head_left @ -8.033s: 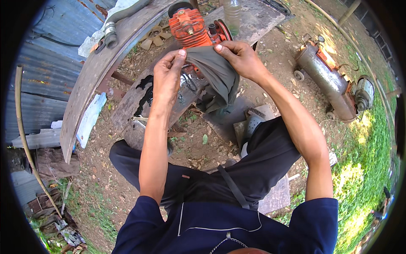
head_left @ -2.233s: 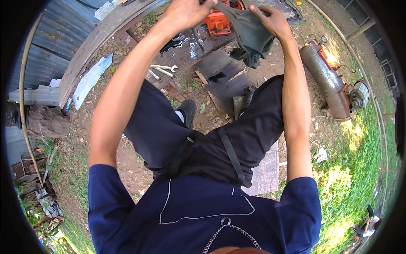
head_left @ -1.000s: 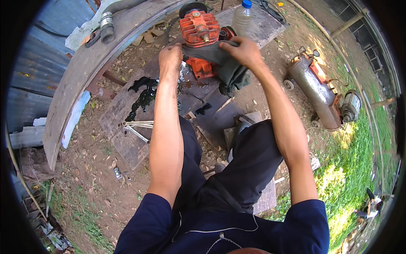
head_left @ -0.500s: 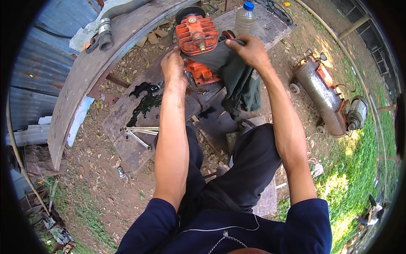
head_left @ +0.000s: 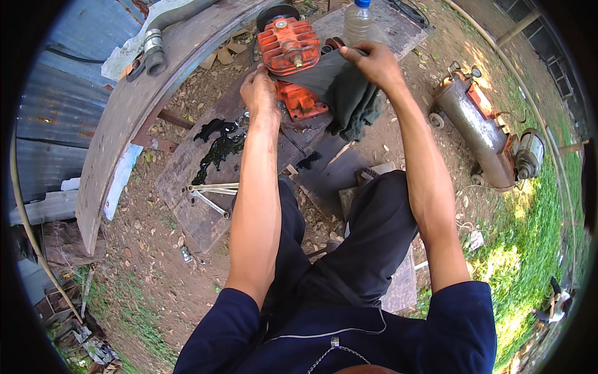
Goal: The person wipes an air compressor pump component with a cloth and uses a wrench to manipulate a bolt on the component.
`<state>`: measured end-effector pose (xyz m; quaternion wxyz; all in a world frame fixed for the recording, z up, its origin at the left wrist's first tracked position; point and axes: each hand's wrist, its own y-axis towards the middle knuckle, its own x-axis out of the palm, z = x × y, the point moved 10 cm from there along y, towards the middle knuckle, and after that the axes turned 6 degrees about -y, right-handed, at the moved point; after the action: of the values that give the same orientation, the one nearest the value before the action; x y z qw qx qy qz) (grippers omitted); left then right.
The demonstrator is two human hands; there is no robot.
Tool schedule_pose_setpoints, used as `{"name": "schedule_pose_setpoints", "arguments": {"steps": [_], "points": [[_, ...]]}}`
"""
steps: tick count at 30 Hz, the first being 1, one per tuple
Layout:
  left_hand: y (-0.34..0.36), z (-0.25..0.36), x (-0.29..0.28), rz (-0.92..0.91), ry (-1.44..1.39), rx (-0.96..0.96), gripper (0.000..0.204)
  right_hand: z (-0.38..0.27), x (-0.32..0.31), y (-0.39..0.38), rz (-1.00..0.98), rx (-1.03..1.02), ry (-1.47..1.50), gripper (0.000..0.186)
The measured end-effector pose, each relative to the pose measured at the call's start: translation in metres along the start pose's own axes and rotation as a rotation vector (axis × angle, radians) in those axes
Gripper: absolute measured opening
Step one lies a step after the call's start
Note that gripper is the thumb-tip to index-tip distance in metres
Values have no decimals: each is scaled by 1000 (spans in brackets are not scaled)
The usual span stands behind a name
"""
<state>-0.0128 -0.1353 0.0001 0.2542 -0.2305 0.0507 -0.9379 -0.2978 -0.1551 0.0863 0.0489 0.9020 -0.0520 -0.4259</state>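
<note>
A red-orange finned compressor pump stands on a dark wooden board in front of me. A dark green cloth is stretched across its near side, just below the fins, and its loose end hangs in folds on the right. My left hand is closed at the pump's left side, on the cloth's left end, its fingertips partly hidden. At the pump's right, my right hand pinches the cloth's upper edge between thumb and fingers. The pump's red lower body shows beneath the cloth.
Several wrenches and a black oil spill lie on the board. A clear bottle with a blue cap stands behind my right hand. To the right sits a metal air tank with a motor. A curved wooden bench runs along the left.
The cloth's hanging end has lifted and bunched up toward the right. My right hand has moved slightly up beside the pump. Both hands keep their hold, and the whole view has shifted a little.
</note>
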Motion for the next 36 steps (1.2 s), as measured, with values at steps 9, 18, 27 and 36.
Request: {"name": "schedule_pose_setpoints", "arguments": {"steps": [9, 18, 27, 36], "points": [[2, 25, -32, 112, -310, 129, 11, -40, 26, -23, 0, -85, -18, 44], [-7, 22, -18, 21, -158, -23, 10, 7, -6, -12, 192, 70, -124, 40], [-7, 20, -9, -303, 327, -115, 29, 17, 12, -39, -235, -83, -155, 44], [-62, 7, 34, -696, 893, -75, 43, 30, -18, -69, -248, -14, 38, 46]]}}
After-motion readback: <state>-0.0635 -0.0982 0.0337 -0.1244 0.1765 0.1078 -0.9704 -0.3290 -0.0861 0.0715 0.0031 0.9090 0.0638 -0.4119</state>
